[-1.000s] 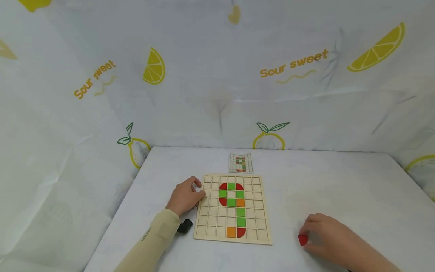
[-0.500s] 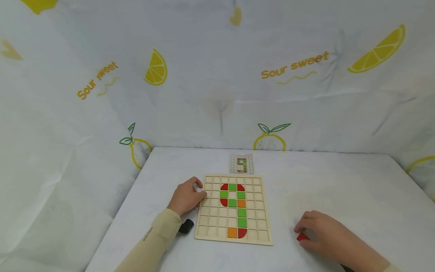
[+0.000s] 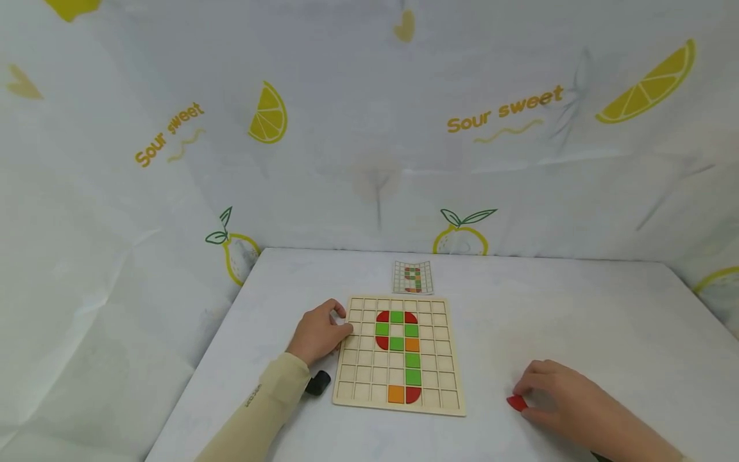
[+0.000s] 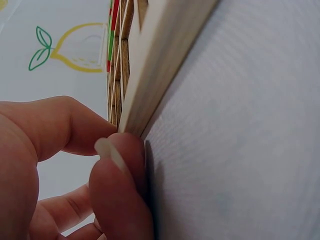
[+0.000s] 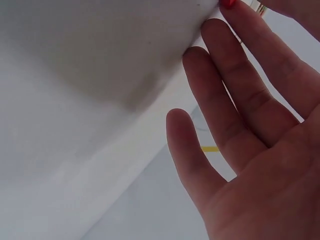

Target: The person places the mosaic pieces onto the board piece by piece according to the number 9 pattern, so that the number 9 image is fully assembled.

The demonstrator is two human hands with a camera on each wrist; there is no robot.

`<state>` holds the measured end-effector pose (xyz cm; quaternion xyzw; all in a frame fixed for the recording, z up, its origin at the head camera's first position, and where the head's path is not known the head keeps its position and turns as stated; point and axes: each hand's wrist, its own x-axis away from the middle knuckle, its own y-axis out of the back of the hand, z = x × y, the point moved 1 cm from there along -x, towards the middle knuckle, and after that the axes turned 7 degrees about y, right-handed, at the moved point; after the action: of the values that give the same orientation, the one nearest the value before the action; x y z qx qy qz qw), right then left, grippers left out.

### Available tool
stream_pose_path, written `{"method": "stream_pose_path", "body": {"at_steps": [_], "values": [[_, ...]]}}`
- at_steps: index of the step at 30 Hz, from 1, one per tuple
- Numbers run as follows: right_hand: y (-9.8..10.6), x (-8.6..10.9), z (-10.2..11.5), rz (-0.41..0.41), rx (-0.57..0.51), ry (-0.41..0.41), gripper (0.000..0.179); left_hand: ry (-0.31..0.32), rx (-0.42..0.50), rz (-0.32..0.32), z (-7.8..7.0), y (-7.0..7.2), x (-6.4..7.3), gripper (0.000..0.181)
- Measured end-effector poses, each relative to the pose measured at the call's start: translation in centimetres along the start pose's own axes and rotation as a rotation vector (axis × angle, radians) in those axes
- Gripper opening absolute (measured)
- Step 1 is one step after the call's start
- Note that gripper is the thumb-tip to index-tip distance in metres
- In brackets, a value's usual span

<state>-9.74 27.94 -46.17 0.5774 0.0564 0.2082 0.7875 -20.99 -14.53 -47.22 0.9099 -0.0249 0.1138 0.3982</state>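
Observation:
A square wooden grid board (image 3: 356, 359) lies on the table, with red, green and orange tiles set in its cells in the shape of a 9. My left hand (image 3: 317, 332) holds the board's left edge; in the left wrist view a thumb and a finger touch the wooden rim (image 4: 165, 65). To the right of the board, my right hand (image 3: 568, 403) pinches a red quarter-round tile (image 3: 517, 403) between thumb and forefinger, close to the tabletop. Only a sliver of that red tile (image 5: 228, 3) shows in the right wrist view, where the other fingers extend loosely.
Behind the board lies a small paper card (image 3: 412, 278) printed with a similar coloured 9 on a grid. A small black object (image 3: 318, 384) sits beside the left wrist. The white table (image 3: 519, 301) ends at a fabric backdrop (image 3: 323, 186) with lemon prints.
The red tile has turned within my right fingers, which shifted slightly left and then back. My left hand stays at the board's edge. The head view has moved slightly.

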Motion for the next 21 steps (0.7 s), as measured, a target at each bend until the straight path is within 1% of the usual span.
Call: {"method": "stream_pose_path", "body": {"at_steps": [2,4,7,11,15,18,21], "values": [[0.1,-0.5,0.3,0.002,0.003,-0.001,0.026,0.0,0.002,-0.002,0.0,0.1,0.0,0.024],[0.2,-0.9,0.6,-0.01,0.012,0.027,0.025,0.001,0.008,-0.001,0.0,0.1,0.0,0.024],[0.4,-1.5,1.1,-0.048,0.022,0.12,0.023,0.003,0.014,0.002,-0.1,0.1,-0.1,0.025],[0.9,-2.5,2.3,-0.091,0.025,0.215,0.02,0.009,0.007,0.001,-0.2,0.0,-0.3,0.025],[1.5,-3.9,4.1,-0.088,0.031,0.238,0.017,0.005,0.007,-0.003,-0.3,-0.1,-0.2,0.026],[1.7,-5.0,5.5,-0.051,0.015,0.219,0.017,0.002,0.007,0.0,-0.4,0.0,-0.1,0.026],[1.7,-6.0,6.9,-0.036,-0.011,0.235,0.017,0.002,0.0,0.005,-0.3,0.0,0.0,0.026]]}}
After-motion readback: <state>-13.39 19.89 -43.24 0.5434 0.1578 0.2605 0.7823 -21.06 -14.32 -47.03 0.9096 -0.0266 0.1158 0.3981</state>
